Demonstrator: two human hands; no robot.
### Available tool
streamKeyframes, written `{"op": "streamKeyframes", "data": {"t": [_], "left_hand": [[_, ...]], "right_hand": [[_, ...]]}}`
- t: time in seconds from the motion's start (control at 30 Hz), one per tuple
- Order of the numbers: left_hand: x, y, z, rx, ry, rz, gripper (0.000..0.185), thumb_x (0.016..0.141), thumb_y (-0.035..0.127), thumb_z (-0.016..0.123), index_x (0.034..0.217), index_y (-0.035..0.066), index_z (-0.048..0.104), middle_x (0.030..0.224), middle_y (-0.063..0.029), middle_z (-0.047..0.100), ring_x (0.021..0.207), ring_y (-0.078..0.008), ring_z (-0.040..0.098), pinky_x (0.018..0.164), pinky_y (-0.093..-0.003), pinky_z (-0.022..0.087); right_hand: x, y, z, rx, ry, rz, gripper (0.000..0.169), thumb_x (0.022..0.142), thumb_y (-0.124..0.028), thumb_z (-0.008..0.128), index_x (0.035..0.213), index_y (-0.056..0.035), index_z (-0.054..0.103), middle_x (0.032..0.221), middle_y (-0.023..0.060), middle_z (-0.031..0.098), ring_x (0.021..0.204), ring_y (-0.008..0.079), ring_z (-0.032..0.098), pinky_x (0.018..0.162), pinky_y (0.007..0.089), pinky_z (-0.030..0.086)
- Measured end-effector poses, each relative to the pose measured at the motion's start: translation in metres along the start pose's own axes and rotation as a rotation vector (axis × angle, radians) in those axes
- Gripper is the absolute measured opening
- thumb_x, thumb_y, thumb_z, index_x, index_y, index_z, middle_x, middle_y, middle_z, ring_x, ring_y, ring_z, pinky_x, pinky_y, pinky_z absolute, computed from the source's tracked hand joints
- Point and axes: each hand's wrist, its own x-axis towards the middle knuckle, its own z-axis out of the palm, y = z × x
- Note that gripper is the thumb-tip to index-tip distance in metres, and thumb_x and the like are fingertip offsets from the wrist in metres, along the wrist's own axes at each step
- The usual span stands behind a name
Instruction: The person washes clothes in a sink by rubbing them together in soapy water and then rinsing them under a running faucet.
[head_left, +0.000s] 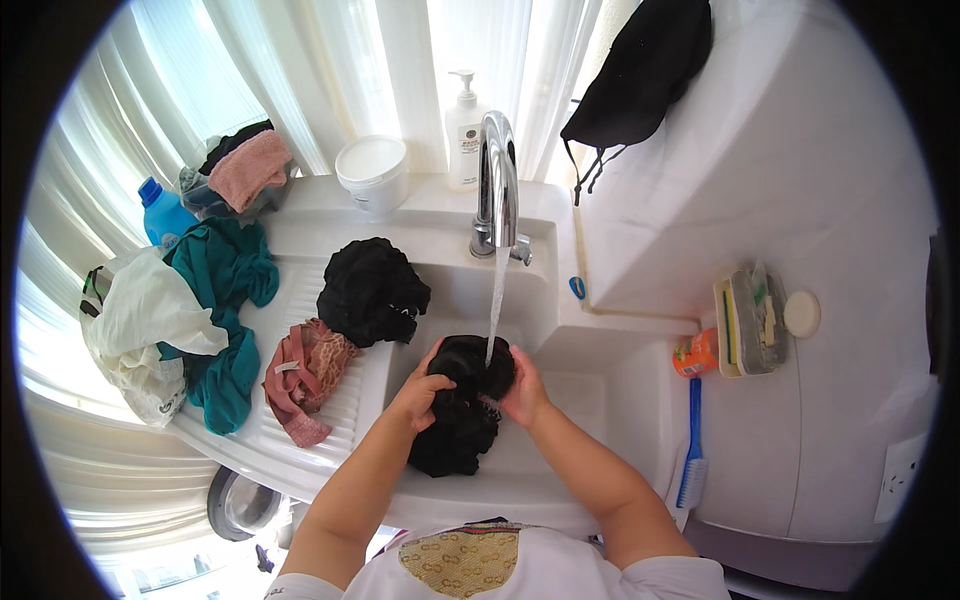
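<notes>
Both hands hold a black cloth garment (461, 427) inside the white laundry sink (630, 397). My left hand (421, 391) grips its left edge, thumb on top. On the other side my right hand (523, 386) clasps the fabric, its fingers partly hidden behind it. A stream of water (497, 300) falls from the chrome faucet (497, 180) onto the cloth between the hands. The garment's lower part hangs down in the basin. Left of the basin, a second black garment (371, 292) lies bunched at the washboard's edge, above a pink garment with lace (307, 379).
A teal garment (225, 322) and a white plastic bag (146, 315) cover the ribbed washboard's left end. Behind stand a blue bottle (165, 214), a white tub (373, 172) and a pump bottle (466, 135). A blue brush (694, 450) and a sponge holder (750, 322) are at right.
</notes>
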Motion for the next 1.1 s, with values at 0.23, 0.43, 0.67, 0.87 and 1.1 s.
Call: {"op": "streamKeyframes", "data": {"t": [0.23,0.43,0.67,0.87,1.1], "left_hand": [[0.02,-0.029,0.013,-0.234,0.136,0.072,0.063,0.086,0.029,0.06,0.138,0.008,0.032,0.129,-0.0123,0.045,0.117,-0.0235,0.046,0.098,-0.0368,0.04],[0.043,-0.051,0.034,-0.104,0.334,0.285,0.046,0.09,0.039,0.055,0.115,0.001,0.053,0.104,-0.007,0.059,0.094,-0.0154,0.055,0.081,-0.0282,0.045],[0.049,-0.049,0.054,0.099,0.552,0.215,0.037,0.087,0.035,0.059,0.087,-0.001,0.06,0.078,-0.0063,0.061,0.069,-0.0142,0.055,0.063,-0.0287,0.045],[0.061,-0.062,0.04,0.143,0.59,0.253,0.033,0.084,0.028,0.061,0.083,-0.004,0.061,0.076,-0.0085,0.062,0.066,-0.0171,0.056,0.062,-0.0316,0.046],[0.06,-0.056,0.027,0.34,0.543,0.16,0.028,0.086,0.025,0.058,0.092,-0.002,0.062,0.08,-0.0066,0.062,0.071,-0.0142,0.056,0.062,-0.0291,0.044]], "right_hand": [[0.026,0.022,-0.018,-0.892,0.444,-0.636,0.046,0.078,-0.012,0.057,0.122,-0.0047,0.049,0.119,0.0132,0.052,0.115,0.0272,0.047,0.096,0.0357,0.039],[0.026,0.042,-0.02,-1.177,0.147,-0.917,0.045,0.086,-0.025,0.059,0.124,-0.0046,0.048,0.127,0.0169,0.044,0.117,0.0292,0.043,0.093,0.0372,0.039],[0.03,0.045,-0.013,-1.104,0.435,-0.894,0.034,0.091,-0.033,0.053,0.087,0.001,0.058,0.079,0.0135,0.063,0.071,0.0249,0.058,0.066,0.0352,0.045],[0.028,0.043,-0.004,-1.111,0.493,-0.911,0.031,0.089,-0.027,0.053,0.081,0.0026,0.058,0.069,0.0168,0.061,0.062,0.0263,0.056,0.06,0.0377,0.044],[0.034,0.031,-0.017,-1.112,0.34,-0.608,0.028,0.091,-0.026,0.049,0.089,0.0,0.059,0.08,0.0139,0.063,0.07,0.023,0.058,0.063,0.0353,0.045]]}}
